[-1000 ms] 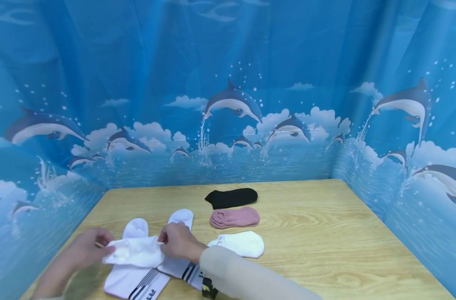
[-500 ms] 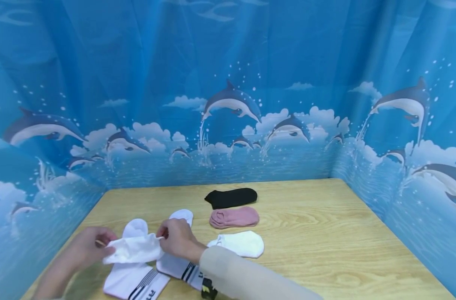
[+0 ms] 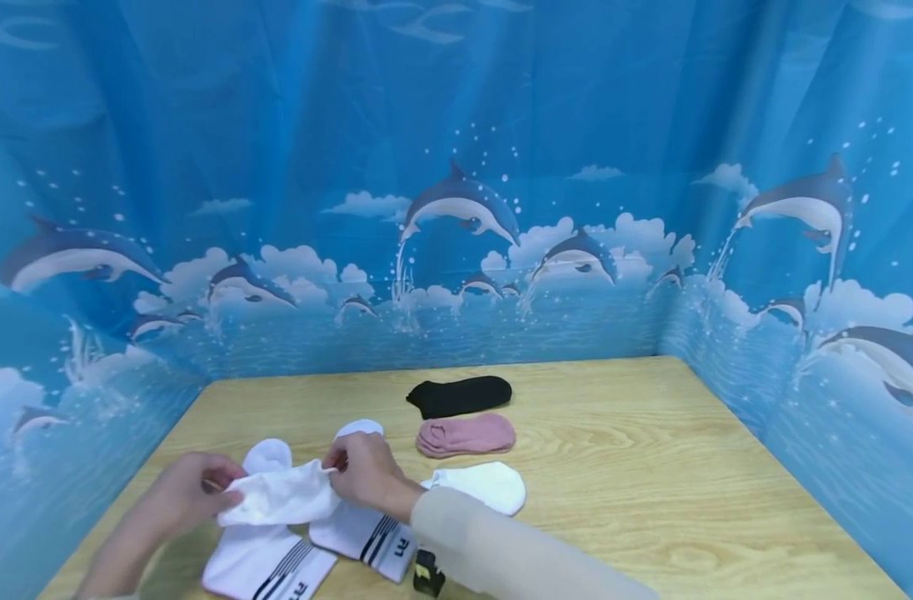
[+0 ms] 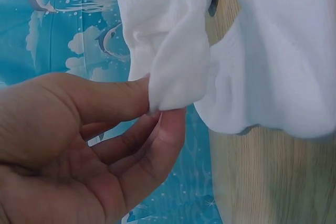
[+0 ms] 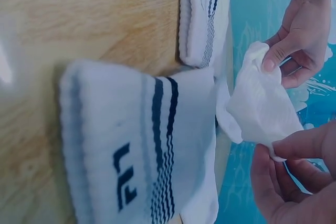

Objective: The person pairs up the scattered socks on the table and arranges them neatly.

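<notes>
A short white sock [image 3: 280,497] is stretched between both hands, raised over two long white socks. My left hand [image 3: 187,493] pinches its left end between thumb and fingers, as the left wrist view shows on the white fabric [image 4: 176,61]. At the other end, my right hand [image 3: 370,471] pinches the edge with thumb and fingertips; in the right wrist view the fabric [image 5: 262,100] hangs between the hands. Beneath lie the nearer long sock [image 3: 265,562] and another long sock [image 3: 366,537], both with black stripes and lettering near their cuffs.
Right of the hands, a white ankle sock [image 3: 490,486], folded pink socks [image 3: 467,435] and a black sock [image 3: 460,397] lie in a column on the wooden table [image 3: 651,483]. A blue dolphin-print curtain [image 3: 336,167] encloses the table's back and sides.
Both hands have shifted slightly right with the short white sock. Its right end now tilts a little higher, and more of the right long sock's lettering shows. The other socks stay put.
</notes>
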